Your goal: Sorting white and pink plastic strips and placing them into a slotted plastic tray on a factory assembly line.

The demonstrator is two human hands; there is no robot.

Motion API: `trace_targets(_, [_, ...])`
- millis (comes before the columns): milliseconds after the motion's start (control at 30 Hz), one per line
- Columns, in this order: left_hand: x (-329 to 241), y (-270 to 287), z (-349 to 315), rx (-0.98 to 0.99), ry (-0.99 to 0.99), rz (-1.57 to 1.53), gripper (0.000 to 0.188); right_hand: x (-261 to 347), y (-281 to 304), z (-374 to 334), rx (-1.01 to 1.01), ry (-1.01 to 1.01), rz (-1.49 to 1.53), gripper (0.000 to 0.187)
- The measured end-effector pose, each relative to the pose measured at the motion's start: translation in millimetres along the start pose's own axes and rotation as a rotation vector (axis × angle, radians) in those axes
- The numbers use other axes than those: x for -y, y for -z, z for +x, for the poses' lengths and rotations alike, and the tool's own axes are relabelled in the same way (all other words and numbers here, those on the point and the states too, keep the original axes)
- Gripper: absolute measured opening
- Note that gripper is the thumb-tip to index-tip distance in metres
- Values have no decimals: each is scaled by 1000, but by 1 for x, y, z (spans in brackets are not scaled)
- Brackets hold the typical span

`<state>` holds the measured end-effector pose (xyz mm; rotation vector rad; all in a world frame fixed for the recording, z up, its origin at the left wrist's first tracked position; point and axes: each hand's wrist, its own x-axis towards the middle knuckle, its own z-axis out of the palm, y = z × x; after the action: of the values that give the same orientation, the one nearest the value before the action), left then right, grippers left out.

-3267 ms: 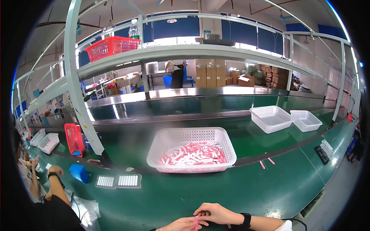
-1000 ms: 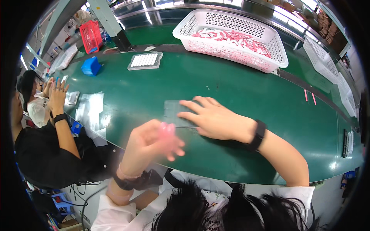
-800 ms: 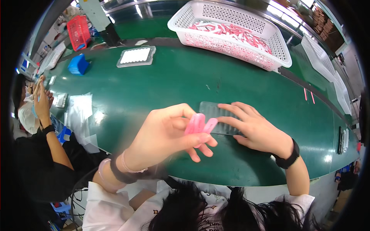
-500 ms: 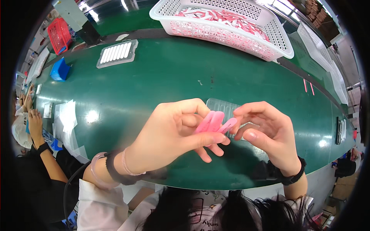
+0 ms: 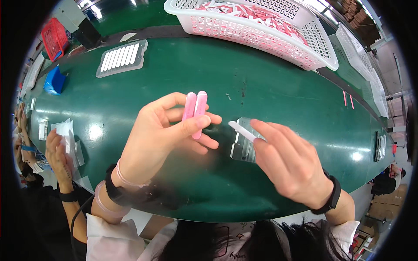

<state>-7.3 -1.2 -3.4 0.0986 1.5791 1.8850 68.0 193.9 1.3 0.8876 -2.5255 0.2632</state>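
Note:
Two pink nail files (image 5: 200, 104) with rounded ends stand side by side, pinched between the thumb and fingers of my left hand (image 5: 159, 126). A third nail file (image 5: 242, 130), its pale side showing, is held by one end in my right hand (image 5: 289, 165). The held part is hidden by my fingers. Under and beside that hand a clear plastic tray (image 5: 237, 151) with long grooves lies on the green table (image 5: 187, 187). The right hand's file hangs over the tray's near-left part; whether it touches cannot be made out.
A white perforated basket (image 5: 257, 41) full of pink and white strips stands at the back. Back left is a tray (image 5: 122, 58) filled with white strips, beside a blue holder (image 5: 54, 81) and a red basket (image 5: 54, 39). A co-worker's hand (image 5: 58, 156) is at the left.
The pink nail files were fanned in my left hand; two now stand upright there. My right hand, empty before, now holds one file over the clear tray. The left hand moved left.

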Motion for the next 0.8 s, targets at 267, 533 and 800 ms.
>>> trace_targets(267, [8,-3,2,121,74,-21,19,23,-2,-4,393,37,-399,13])
trace_targets(533, [9,-6,1,165,139,-3,18,24,-12,-19,296,-99,-45,20])
trace_targets(800, [8,-9,2,167,116,22,20,38,-2,-30,402,-8,-160,33])
